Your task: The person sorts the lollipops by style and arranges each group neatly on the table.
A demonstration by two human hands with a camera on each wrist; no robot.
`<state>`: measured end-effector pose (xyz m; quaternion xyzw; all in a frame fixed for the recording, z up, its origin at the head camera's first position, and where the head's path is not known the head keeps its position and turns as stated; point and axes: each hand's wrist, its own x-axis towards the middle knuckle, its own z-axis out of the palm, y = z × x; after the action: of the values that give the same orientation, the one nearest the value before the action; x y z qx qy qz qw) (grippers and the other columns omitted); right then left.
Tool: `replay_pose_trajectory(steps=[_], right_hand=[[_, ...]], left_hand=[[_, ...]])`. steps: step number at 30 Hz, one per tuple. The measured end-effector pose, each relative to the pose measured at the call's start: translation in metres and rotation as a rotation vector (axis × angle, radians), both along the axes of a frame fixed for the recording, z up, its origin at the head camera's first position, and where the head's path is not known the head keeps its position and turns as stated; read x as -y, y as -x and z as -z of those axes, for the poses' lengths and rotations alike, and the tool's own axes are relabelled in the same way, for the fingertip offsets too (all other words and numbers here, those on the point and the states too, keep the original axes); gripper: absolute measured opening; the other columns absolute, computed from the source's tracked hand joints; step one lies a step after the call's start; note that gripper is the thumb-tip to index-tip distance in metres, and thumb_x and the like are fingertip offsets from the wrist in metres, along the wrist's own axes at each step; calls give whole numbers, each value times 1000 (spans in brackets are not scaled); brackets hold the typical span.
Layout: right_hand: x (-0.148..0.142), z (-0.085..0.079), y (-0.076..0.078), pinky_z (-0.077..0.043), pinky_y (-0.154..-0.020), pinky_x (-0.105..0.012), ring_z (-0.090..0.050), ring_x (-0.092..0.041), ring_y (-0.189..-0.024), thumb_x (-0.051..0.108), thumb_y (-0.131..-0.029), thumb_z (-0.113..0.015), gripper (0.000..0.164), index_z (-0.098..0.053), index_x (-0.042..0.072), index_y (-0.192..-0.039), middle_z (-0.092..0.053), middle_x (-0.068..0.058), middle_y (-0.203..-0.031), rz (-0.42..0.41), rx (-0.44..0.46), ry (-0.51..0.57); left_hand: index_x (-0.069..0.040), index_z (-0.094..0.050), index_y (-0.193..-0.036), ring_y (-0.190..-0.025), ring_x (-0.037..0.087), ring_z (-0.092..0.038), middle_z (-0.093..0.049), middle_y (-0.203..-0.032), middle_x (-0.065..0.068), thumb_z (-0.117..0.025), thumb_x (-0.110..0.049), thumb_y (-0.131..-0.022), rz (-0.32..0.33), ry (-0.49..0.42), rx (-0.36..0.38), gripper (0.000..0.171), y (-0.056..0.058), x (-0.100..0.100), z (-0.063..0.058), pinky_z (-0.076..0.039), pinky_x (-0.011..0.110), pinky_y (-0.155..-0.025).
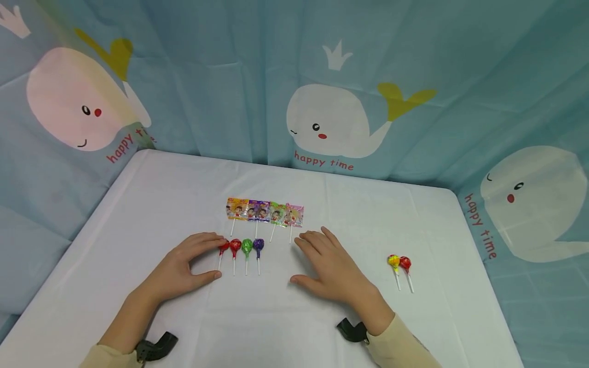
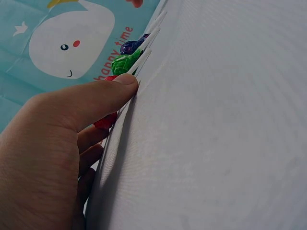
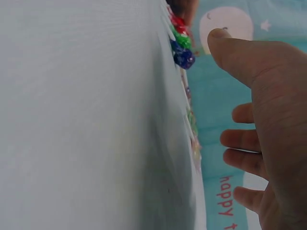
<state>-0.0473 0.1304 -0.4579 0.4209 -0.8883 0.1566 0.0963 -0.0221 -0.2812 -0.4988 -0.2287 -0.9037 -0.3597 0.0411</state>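
A row of unbagged-looking round lollipops lies on the white table: a red lollipop [image 1: 224, 246] at the left end, a second red lollipop [image 1: 235, 246], a green lollipop [image 1: 247, 247] and a purple lollipop [image 1: 258, 245]. With its fingertips my left hand [image 1: 186, 263] touches the head of the leftmost red one, its thumb lying apart near the stick's lower end. My right hand [image 1: 329, 268] hovers or rests right of the row, fingers spread, holding nothing. Behind the row lie lollipops in flat printed wrappers: orange [image 1: 236, 208], purple [image 1: 258, 210], green [image 1: 277, 213] and pink [image 1: 295, 215].
Farther right on the table lie a yellow lollipop [image 1: 393, 261] and a red lollipop [image 1: 405, 263], side by side with heads touching. A blue curtain [image 1: 221, 102] with whale prints surrounds the table's back and sides. Each wrist wears a black camera mount [image 1: 156, 347].
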Motion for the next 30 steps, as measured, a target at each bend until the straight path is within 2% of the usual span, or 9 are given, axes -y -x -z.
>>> replay_pose_trajectory(steps=[16,30], right_hand=[[-47,9,-9,-31,-126,-66,-54,-31,-143,61,-96,-77,83,-59,2,-152,-61,-14,-151,86,17,17],[-72,9,-13,-28,-127,-65,-54,-33,-142,55,-95,-80,80,-59,2,-151,-61,-14,-150,151,30,3]], left_hand=[[-29,-69,-148,-144,26,-52,-63,-151,-4,-101,-27,-79,14,3,-14,77,1,1,1,-22,9,-120],[-28,-69,-148,-145,27,-52,-63,-152,-3,-102,-25,-78,9,1,1,77,1,1,0,-22,9,-120]])
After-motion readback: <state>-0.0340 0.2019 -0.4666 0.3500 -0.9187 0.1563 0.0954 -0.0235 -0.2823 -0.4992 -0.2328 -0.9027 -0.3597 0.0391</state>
